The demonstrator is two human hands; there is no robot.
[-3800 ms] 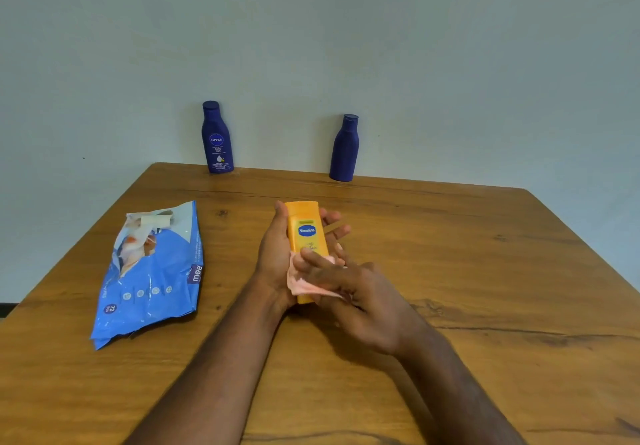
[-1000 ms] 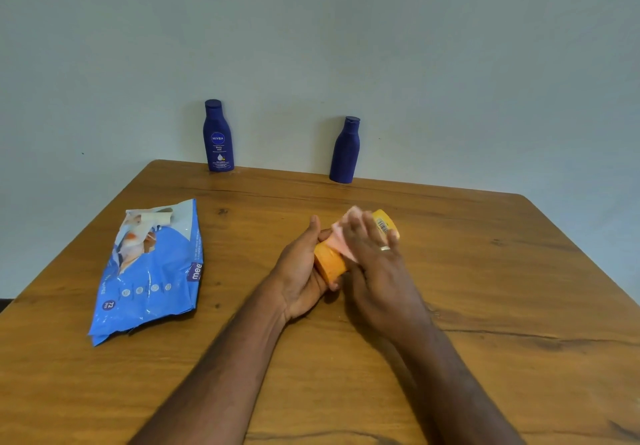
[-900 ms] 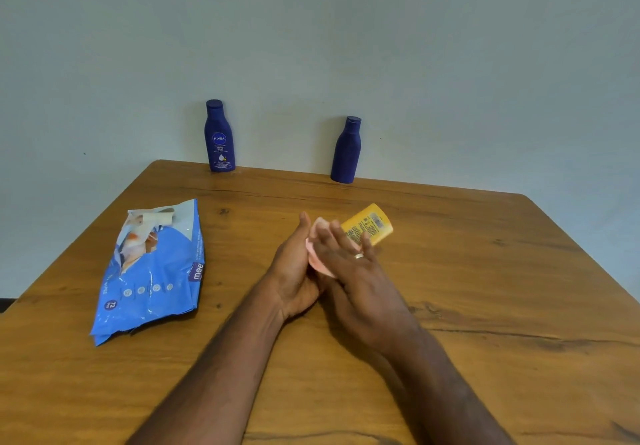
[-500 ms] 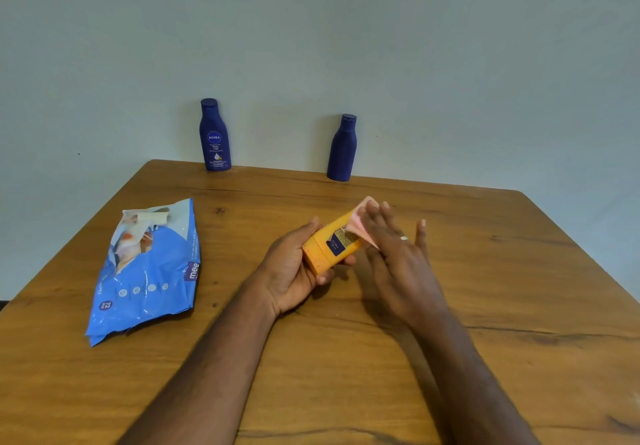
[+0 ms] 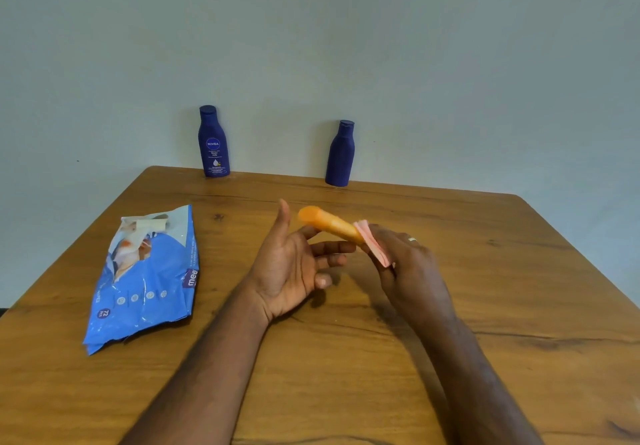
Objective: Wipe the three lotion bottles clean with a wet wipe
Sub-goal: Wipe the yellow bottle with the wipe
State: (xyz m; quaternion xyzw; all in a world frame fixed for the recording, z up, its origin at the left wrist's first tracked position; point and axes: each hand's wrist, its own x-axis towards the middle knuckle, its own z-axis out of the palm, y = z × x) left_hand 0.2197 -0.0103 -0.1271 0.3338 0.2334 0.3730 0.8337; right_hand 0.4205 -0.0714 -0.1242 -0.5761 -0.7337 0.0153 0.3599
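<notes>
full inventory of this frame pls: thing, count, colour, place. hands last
Nivea bottle: 1, dark blue with white label, upright at the table's far edge, left of centre.
plain bottle: 1, dark blue, no label showing, upright at the far edge, right of the Nivea bottle.
orange bottle: 1, orange-yellow, blurred, lying tilted in the air between the hands, above the table's middle.
wet wipe: 1, pink, folded, at the bottle's right end under the right hand's fingers.
wipes pack: 1, blue and white, flat on the table's left side, flap lifted.
table: 1, brown wood.
wall: pale, behind the table.
left hand: palm up, fingers spread under the bottle.
right hand: grips wipe and bottle end; ring on one finger.
</notes>
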